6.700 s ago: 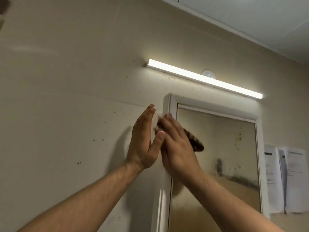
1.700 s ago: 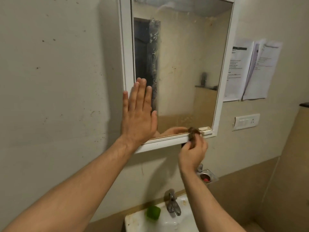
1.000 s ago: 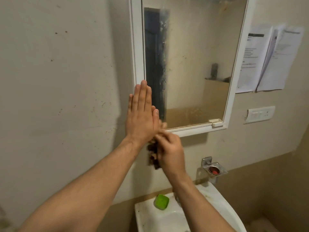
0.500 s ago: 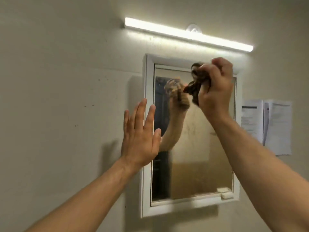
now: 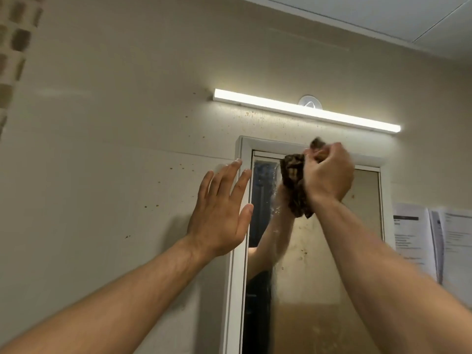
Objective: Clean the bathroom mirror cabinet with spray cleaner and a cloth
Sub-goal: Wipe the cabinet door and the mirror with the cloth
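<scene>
- Up at the top edge of the mirror cabinet (image 5: 236,290), my right hand (image 5: 328,172) is fisted round a bunched brown cloth (image 5: 293,185), holding it against the mirror (image 5: 319,302) just under the white frame (image 5: 268,144).
- My left hand (image 5: 219,215) is flat, fingers straight and spread, over the wall (image 5: 115,175) beside the frame's left edge. I can't tell whether the palm actually touches.
- I judge the step in hand to be wiping the upper strip of the mirror. Specks and a hazy film show lower down, so much of it looks undone.
- Next move, as I see it: draw the cloth across and down in overlapping passes with firm, even pressure, steadying the cabinet against the push.
- No spray bottle is in view. A strip light (image 5: 306,111) glows just above, and papers (image 5: 413,238) hang on the wall to the right.
</scene>
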{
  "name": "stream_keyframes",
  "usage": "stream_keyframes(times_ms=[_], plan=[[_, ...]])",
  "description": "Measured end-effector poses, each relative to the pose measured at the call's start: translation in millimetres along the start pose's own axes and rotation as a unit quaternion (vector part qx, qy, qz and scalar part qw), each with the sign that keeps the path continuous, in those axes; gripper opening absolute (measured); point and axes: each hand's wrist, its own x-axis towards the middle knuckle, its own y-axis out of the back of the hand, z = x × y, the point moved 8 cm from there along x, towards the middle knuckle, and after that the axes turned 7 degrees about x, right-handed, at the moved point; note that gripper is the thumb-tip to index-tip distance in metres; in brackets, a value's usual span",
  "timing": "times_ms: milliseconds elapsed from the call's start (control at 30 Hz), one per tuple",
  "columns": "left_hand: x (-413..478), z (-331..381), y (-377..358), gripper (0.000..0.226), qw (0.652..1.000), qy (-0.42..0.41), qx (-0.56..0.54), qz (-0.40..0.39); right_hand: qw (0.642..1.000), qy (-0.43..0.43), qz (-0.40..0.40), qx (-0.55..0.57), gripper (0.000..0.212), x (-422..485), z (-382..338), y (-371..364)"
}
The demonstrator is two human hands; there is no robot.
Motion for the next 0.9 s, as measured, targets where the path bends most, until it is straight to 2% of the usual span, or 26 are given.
stream_keyframes(times_ms=[33,100,167,267,333,400,433,567,633,667,700,733,833,900], plan=[[7.7,1.3,-2.0,0.071,1.0,0.006,-0.009,0.005,0.999,0.03,-0.033,-0.012,0.023,-9.6,-9.9,-13.2],[21.7,0.1,-4.1,0.07,0.999,0.03,-0.038,0.02,0.984,0.144,-0.105,0.006,0.021,-46.6,-33.7,-37.3],[34.5,-5.0,-6.9,0.07,0.994,0.063,-0.077,0.035,0.964,0.214,-0.158,0.031,0.032,-70.3,-33.7,-42.6],[43.8,-14.1,-14.7,0.072,0.98,0.117,-0.157,0.043,0.93,0.291,-0.213,-0.073,0.05,-66.1,-1.6,-39.3],[48.2,-19.4,-21.6,0.073,0.965,0.151,-0.207,0.05,0.951,0.215,-0.205,-0.081,0.058,-52.6,9.8,-37.0],[52.7,-16.5,-28.0,0.075,0.954,0.158,-0.25,0.053,0.974,0.123,-0.187,-0.018,0.064,-59.1,-6.6,-43.9],[52.3,-14.9,-31.1,0.076,0.945,0.161,-0.28,0.058,0.97,0.133,-0.205,0.005,0.065,-71.4,-22.8,-52.8],[45.7,-19.2,-37.9,0.077,0.906,0.18,-0.372,0.097,0.877,0.321,-0.354,0.044,0.06,-102.1,-47.3,-65.2],[43.7,-19.0,-34.1,0.082,0.916,0.17,-0.349,0.105,0.844,0.391,-0.366,-0.017,0.058,-98.2,-24.1,-51.6],[43.0,-17.0,-31.1,0.082,0.923,0.162,-0.332,0.108,0.841,0.404,-0.356,-0.054,0.057,-94.0,-7.2,-43.4],[44.4,-13.3,-27.6,0.08,0.931,0.149,-0.315,0.109,0.853,0.39,-0.337,-0.082,0.057,-84.4,11.8,-32.9],[44.5,-8.3,-24.7,0.076,0.941,0.129,-0.297,0.103,0.881,0.344,-0.308,-0.103,0.058,-71.7,32.5,-20.5],[40.2,6.7,-19.8,0.071,0.963,0.057,-0.245,0.1,0.971,0.087,-0.197,-0.107,0.063,-32.4,82.3,9.7],[37.9,7.4,-21.2,0.071,0.961,0.061,-0.246,0.108,0.984,-0.047,-0.163,-0.06,0.065,-32.1,75.6,0.4]])
